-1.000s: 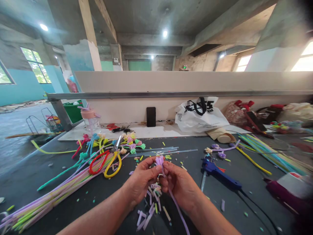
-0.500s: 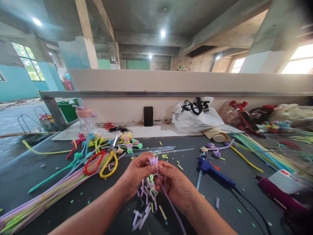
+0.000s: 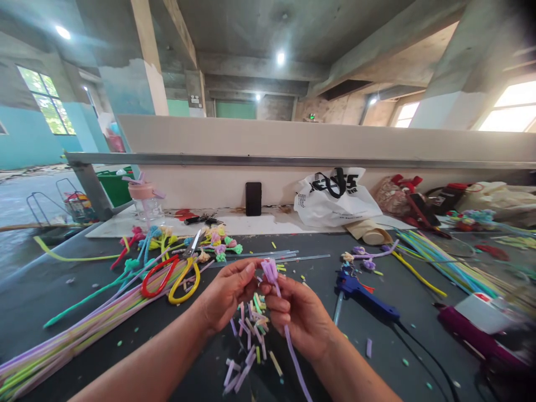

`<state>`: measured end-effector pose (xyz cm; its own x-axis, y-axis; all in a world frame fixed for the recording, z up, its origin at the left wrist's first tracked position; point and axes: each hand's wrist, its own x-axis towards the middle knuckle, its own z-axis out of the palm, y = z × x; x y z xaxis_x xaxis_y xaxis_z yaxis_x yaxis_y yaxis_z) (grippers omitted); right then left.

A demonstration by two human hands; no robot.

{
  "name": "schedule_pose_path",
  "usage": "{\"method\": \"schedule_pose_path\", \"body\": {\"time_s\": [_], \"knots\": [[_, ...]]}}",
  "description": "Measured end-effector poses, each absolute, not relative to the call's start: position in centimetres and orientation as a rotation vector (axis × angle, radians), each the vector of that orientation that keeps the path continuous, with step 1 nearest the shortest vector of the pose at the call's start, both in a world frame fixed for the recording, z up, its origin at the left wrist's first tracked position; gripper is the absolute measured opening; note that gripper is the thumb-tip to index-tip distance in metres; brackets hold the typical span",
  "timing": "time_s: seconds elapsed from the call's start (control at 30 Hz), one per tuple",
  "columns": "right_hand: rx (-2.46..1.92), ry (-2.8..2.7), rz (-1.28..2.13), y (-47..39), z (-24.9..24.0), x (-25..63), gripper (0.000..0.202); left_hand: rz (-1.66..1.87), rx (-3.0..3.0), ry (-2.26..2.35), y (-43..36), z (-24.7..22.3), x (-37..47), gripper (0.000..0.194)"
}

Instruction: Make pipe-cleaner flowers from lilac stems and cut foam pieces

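A purple pipe-cleaner flower [image 3: 270,270] with a cluster of upright petals stands on a long purple stem that hangs down toward me. My right hand [image 3: 298,312] is closed around this stem just below the petals. My left hand [image 3: 228,293] is beside the flower, its thumb off the petals and its fingers loosely bent. The left index fingertip reaches to the flower's left edge; whether it touches is unclear. Beneath both hands lies a scatter of short cut pipe-cleaner pieces [image 3: 251,329], mostly purple, with some green and cream.
Scissors with red and yellow handles [image 3: 184,282] lie on a pipe-cleaner bundle [image 3: 84,335] at left. A blue glue gun [image 3: 368,296] with a cord lies at right. Further back are finished flowers [image 3: 221,243], a phone [image 3: 253,199], a white bag [image 3: 335,201] and a pink-lidded bottle [image 3: 144,201].
My left thumb has come off the petals and the left hand has shifted slightly left. The flower has risen slightly to the right in my right hand, showing more of its petals.
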<state>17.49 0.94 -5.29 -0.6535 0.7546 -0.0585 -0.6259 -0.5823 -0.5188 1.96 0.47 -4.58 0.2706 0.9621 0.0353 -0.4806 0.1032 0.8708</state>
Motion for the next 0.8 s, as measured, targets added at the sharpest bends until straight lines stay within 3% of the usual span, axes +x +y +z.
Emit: {"method": "schedule_pose_path", "body": {"time_s": [0.13, 0.6, 0.8], "knots": [[-0.273, -0.606, 2.248, 0.84, -4.97, 17.55, 0.019, 1.175, 0.973, 0.665, 0.55, -4.25, 1.88, 0.037], [-0.459, -0.735, 2.166, 0.64, -5.33, 16.73, 0.015, 1.114, 1.096, 0.58, 0.31, -4.46, 2.26, 0.016], [-0.455, -0.747, 2.179, 0.63, -5.38, 16.65, 0.016, 1.131, 1.112, 0.604, 0.17, -4.28, 2.47, 0.016]]}}
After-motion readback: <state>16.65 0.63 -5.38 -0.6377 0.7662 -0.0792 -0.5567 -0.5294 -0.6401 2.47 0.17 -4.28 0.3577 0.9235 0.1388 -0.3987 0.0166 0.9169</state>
